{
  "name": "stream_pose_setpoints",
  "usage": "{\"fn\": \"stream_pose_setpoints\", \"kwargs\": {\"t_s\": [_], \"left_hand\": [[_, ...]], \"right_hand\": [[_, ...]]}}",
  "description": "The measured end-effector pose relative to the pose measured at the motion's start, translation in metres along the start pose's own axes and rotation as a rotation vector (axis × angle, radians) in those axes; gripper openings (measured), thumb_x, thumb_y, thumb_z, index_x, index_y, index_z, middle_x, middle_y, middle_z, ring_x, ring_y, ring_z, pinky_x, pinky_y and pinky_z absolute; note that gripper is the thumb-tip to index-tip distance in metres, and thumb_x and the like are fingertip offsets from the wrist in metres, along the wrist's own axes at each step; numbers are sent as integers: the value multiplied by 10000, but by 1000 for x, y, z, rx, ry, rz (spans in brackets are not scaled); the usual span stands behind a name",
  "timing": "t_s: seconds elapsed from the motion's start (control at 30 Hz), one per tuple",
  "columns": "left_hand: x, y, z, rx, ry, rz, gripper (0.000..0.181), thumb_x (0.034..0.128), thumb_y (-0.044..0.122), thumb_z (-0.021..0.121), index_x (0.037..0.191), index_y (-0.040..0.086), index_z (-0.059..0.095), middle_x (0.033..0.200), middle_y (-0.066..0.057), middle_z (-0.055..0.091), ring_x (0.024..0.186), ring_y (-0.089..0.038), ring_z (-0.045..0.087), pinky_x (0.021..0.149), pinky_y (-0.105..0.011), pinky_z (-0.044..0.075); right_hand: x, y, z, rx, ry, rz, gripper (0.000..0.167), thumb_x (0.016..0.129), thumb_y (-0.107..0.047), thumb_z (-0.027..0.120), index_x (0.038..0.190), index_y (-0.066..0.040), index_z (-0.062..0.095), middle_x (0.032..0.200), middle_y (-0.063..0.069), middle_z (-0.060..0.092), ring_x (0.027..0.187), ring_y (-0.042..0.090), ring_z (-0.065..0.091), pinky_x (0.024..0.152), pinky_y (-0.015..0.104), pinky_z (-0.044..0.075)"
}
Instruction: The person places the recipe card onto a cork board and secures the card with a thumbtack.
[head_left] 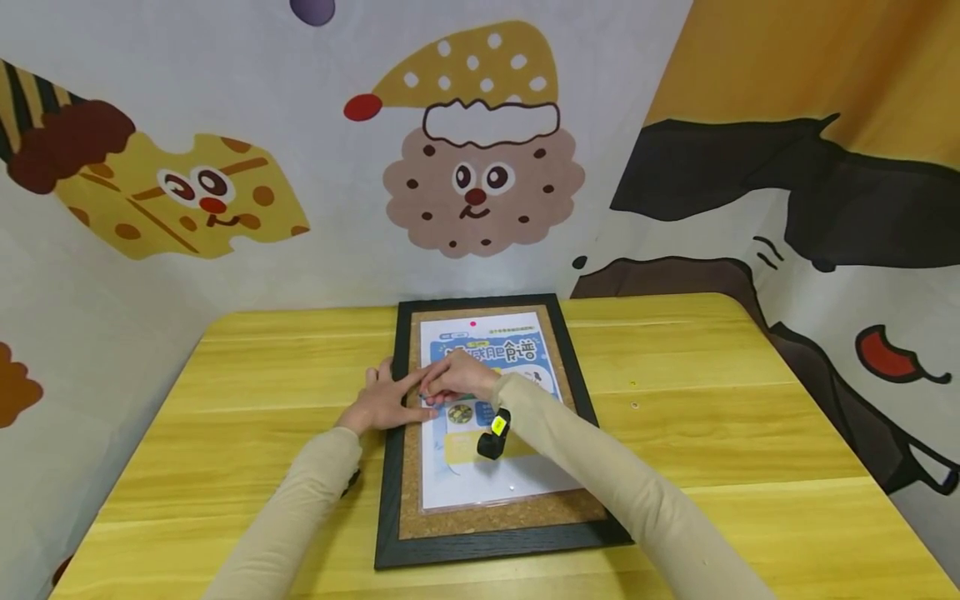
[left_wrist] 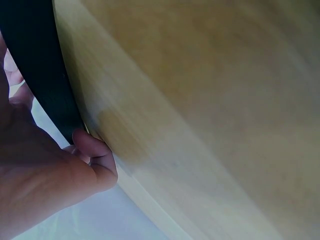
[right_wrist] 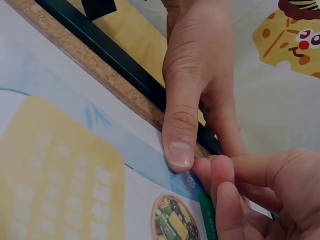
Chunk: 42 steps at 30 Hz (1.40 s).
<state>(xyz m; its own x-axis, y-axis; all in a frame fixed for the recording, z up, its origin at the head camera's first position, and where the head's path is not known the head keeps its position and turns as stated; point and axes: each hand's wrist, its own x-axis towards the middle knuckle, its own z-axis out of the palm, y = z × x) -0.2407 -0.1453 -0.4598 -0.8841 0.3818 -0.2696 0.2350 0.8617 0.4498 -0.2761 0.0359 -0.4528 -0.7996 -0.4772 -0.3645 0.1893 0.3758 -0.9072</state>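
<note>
A printed sheet [head_left: 480, 467] with a clear covering lies on a corkboard [head_left: 442, 525] in a black frame [head_left: 487, 546]. A red pushpin [head_left: 473, 323] sits at the sheet's top edge. My left hand [head_left: 382, 400] straddles the frame's left side. Its thumb [right_wrist: 180, 135] presses on the sheet's edge, and other fingers rest beyond the frame. My right hand [head_left: 463, 375] reaches across the sheet, its fingertips pinched together beside the left thumb at the left edge. They seem to hold a small pushpin-like thing, almost wholly hidden in every view.
The frame lies on a yellow wood-grain table [head_left: 750, 417]. To its right lie a tiny yellow piece [head_left: 633, 383] and a tiny pale piece [head_left: 635, 406]. A cartoon-printed cloth [head_left: 337, 250] hangs behind the table. A black wrist camera [head_left: 491, 444] hangs over the sheet.
</note>
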Motion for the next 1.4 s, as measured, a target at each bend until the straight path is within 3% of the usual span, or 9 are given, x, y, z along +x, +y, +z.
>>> {"fn": "stream_pose_setpoints", "kwargs": {"t_s": [0.2,0.47,0.8,1.17,1.4], "left_hand": [[-1,1,-1,0,-1,-4,858,836,597,645,1529,218,309,1481,-375,35,1055,-400,239,630,-341,334],[0,0,-2,8,6,-6,870,826,613,649,1522,203,326,1478,-380,47,1053,-402,238,635,-334,326],[-3,5,-6,22,-8,-20,836,848,560,658,1520,185,332,1481,-380,64,1034,-386,258,632,-340,331],[-4,6,-4,14,-5,-24,836,844,554,666,1518,184,338,1480,-365,80,1035,-381,255,665,-368,343],[-5,8,-4,11,3,-19,842,834,563,672,1515,188,347,1473,-370,88,1042,-387,255,663,-366,349]], "right_hand": [[0,1,1,3,6,-24,79,847,18,686,893,38,747,672,90,687,543,106,615,500,198,470],[0,-1,5,-42,38,-24,31,813,18,702,798,-8,711,624,73,658,524,112,598,482,202,460],[0,-2,5,-113,35,-44,39,818,11,695,852,28,701,622,68,654,486,103,552,471,199,440],[1,1,0,-54,-7,-23,49,840,21,674,879,12,702,669,88,672,514,109,563,486,201,444],[-3,4,-1,-65,-6,-59,40,843,15,685,875,16,709,683,78,669,570,123,591,529,207,459]]}}
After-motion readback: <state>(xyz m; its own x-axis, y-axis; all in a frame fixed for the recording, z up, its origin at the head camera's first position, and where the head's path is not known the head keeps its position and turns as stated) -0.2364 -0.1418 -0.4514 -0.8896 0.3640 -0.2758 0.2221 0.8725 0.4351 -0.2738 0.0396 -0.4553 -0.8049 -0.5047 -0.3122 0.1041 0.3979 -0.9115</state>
